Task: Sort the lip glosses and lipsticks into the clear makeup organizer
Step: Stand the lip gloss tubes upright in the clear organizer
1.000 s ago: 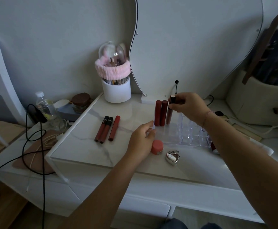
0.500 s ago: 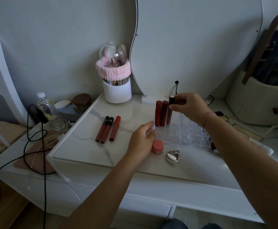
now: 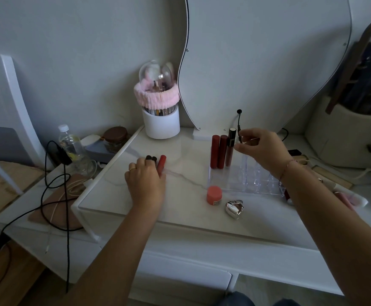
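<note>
The clear makeup organizer (image 3: 253, 182) stands on the marble tabletop (image 3: 186, 195). In its back left row stand two red tubes (image 3: 218, 151) and a darker lip gloss (image 3: 230, 147). My right hand (image 3: 260, 149) hovers just right of that darker tube, fingers loosely curled, fingertips at its side. Three more lip glosses (image 3: 158, 161) lie on the table to the left, two black-capped and one red. My left hand (image 3: 145, 182) covers their near ends, with fingers curled over them and the thumb beside the red one.
A pink jar (image 3: 214, 195) and a silver heart case (image 3: 234, 208) sit in front of the organizer. A white brush holder (image 3: 160, 124) and the mirror (image 3: 268, 62) stand behind. Left of the table are a water bottle (image 3: 70, 144) and black cables (image 3: 56, 184).
My left hand left the organizer's front corner and went left onto the three lying lip glosses. My right hand has come off the dark tube's cap, and the tube now stands in the organizer.
</note>
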